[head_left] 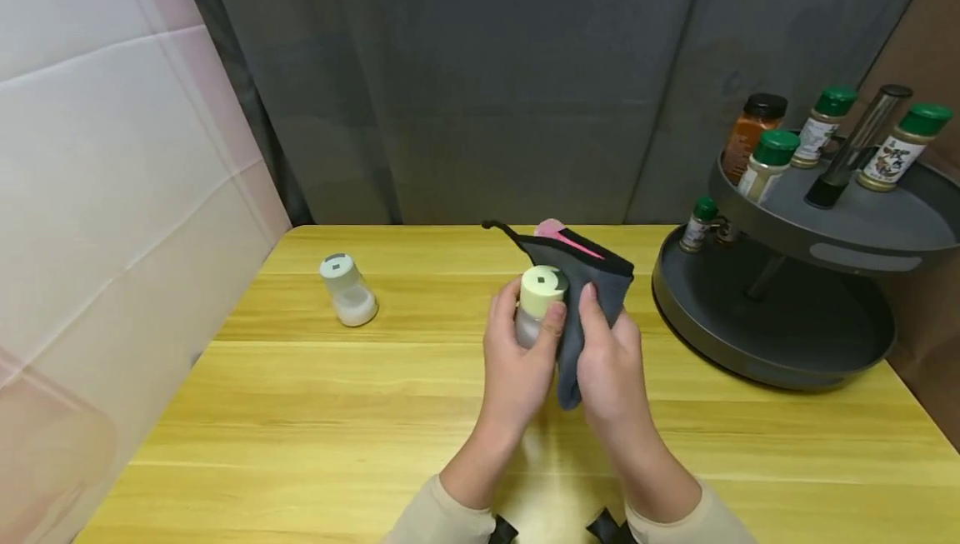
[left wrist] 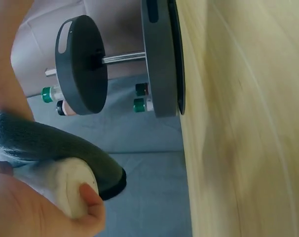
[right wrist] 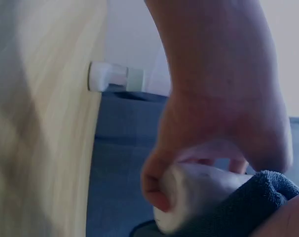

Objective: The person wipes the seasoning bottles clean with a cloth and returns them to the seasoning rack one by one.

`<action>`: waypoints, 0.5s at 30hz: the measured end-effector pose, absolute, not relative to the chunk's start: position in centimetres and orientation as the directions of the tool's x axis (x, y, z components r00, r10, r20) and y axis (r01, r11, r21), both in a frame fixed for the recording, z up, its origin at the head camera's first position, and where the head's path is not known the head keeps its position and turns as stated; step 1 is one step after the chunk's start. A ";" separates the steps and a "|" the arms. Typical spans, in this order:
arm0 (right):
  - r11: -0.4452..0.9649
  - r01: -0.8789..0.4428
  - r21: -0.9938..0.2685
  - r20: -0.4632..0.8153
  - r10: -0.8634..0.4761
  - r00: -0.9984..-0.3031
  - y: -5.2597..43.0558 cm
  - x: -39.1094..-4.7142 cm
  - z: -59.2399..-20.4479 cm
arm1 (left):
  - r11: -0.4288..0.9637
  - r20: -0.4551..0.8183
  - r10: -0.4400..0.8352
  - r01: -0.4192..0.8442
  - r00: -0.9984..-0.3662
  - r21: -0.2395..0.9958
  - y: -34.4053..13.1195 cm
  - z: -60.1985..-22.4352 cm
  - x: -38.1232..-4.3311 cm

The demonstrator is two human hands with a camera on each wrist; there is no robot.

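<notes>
My left hand (head_left: 517,361) grips a small clear jar with a pale yellow-green cap (head_left: 542,292), its thumb across the cap's side. In my right hand (head_left: 611,361) is a dark grey cloth (head_left: 573,352) with black edging, a black loop and a pink patch at its top. The cloth lies against the jar's right side, pinched between thumb and fingers. Both wrist views show jar (right wrist: 181,197) and cloth (left wrist: 56,140) touching. To the left on the table stands a second jar (head_left: 348,290), pale-capped, with white contents at its bottom.
A two-tier dark grey turntable rack (head_left: 780,352) stands at the right. Its upper tier bears several spice bottles, among them an orange one with a black cap (head_left: 753,136) and a green-capped one (head_left: 896,148). A small green-capped bottle (head_left: 697,226) sits on the lower tier.
</notes>
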State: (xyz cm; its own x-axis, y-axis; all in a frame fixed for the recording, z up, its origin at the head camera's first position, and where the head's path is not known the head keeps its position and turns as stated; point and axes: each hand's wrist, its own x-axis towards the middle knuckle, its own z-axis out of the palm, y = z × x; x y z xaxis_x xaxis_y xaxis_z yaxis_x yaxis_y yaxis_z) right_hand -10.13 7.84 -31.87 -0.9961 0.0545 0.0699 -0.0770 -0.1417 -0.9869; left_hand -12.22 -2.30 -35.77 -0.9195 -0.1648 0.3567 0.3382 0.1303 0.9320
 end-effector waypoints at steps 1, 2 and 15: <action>-0.106 -0.103 -0.989 0.096 0.069 -0.993 7.6 -9.9 -31.9 | 0.129 0.355 -0.167 0.336 -0.920 0.933 -2.3 -35.8 -12.2; -0.071 -0.120 -0.990 0.114 0.079 -0.990 7.4 -9.6 -32.1 | 0.122 0.347 -0.169 0.330 -0.922 0.936 -2.4 -35.8 -12.1; 0.077 -0.122 -0.989 0.130 0.107 -0.986 7.1 -9.6 -32.9 | 0.103 0.322 -0.187 0.308 -0.928 0.946 -3.2 -36.6 -12.5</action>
